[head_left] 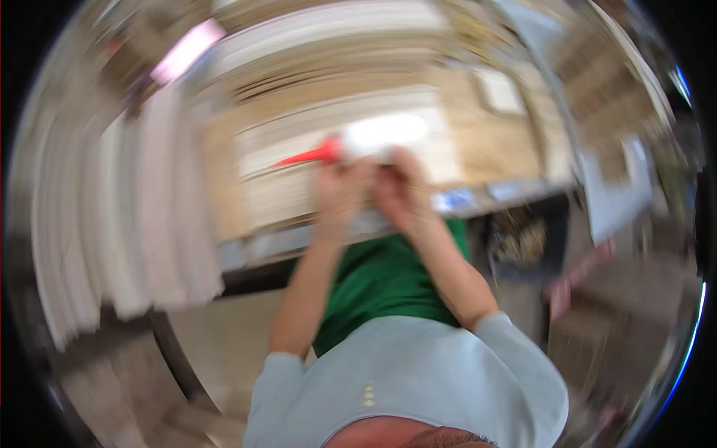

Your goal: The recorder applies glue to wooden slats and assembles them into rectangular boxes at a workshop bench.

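A white squeeze bottle [385,137] with a red conical nozzle [310,154] is over the pale striped panel [272,198], lying roughly level, its tip pointing toward the panel's left side. The left hand [345,187] and the right hand [402,187] are close together above the panel's near half, both with hold of the bottle from its near side: the left below the nozzle end, the right farther toward the base. The fingers of each are curled in against it rather than spread; blur hides how tightly they are closed and where each fingertip rests. Under the panel is a brown board [493,153], whose surface reaches out to the panel's right, where a small white rectangular piece [500,92] lies. Beyond the panel are layered stacks of long pale sheets [328,33]. To its left, long strips [160,201] in cream, grey and pale pink lie side by side. Right of the panel and lower down is a dark bin [556,231] with yellowish scraps [523,243] inside. Nearer than the panel are green cloth [385,276] and the person's light blue shirt [426,366].
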Demonstrator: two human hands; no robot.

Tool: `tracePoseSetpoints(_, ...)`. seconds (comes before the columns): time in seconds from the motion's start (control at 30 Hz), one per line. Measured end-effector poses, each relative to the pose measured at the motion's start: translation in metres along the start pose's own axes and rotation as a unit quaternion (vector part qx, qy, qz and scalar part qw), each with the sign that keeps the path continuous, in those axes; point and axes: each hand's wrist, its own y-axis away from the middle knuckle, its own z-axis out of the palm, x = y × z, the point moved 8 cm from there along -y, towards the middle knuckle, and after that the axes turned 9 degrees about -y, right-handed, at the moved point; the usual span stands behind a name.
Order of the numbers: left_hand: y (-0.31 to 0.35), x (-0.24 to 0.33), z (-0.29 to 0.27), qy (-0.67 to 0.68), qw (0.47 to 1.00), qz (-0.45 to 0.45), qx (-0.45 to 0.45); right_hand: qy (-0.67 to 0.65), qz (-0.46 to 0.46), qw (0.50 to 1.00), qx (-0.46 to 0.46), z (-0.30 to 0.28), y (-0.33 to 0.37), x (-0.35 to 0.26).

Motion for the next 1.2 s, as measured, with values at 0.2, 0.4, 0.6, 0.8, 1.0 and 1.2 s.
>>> tracePoseSetpoints(0.2,0.024,0.058,-0.05,-0.714,0.691,0.075,-0.085,-0.026,-0.013,0.999,-0.018,0.049,-0.021,-0.016)
tracePoseSetpoints(0.4,0.016,0.044,-0.107,-0.718,0.67,0.119,-0.144,0.175,-0.041,0.98,-0.088,0.07,-0.065,-0.001)
tracePoseSetpoints(0.6,0.014,0.039,-0.107,-0.728,0.668,0.113,-0.102,0.249,-0.067,0.957,-0.129,0.102,-0.098,-0.001)
tracePoseSetpoints(0.8,0.017,0.038,-0.115,-0.706,0.695,0.102,-0.093,0.281,-0.043,0.951,-0.124,0.102,-0.135,0.054)
tracePoseSetpoints(1.0,0.015,0.04,-0.112,-0.691,0.709,0.112,-0.088,0.286,-0.043,0.95,-0.114,0.101,-0.148,0.079)
tracePoseSetpoints(1.2,0.015,0.042,-0.11,-0.685,0.715,0.113,-0.083,0.286,-0.059,0.948,-0.13,0.103,-0.152,0.088)
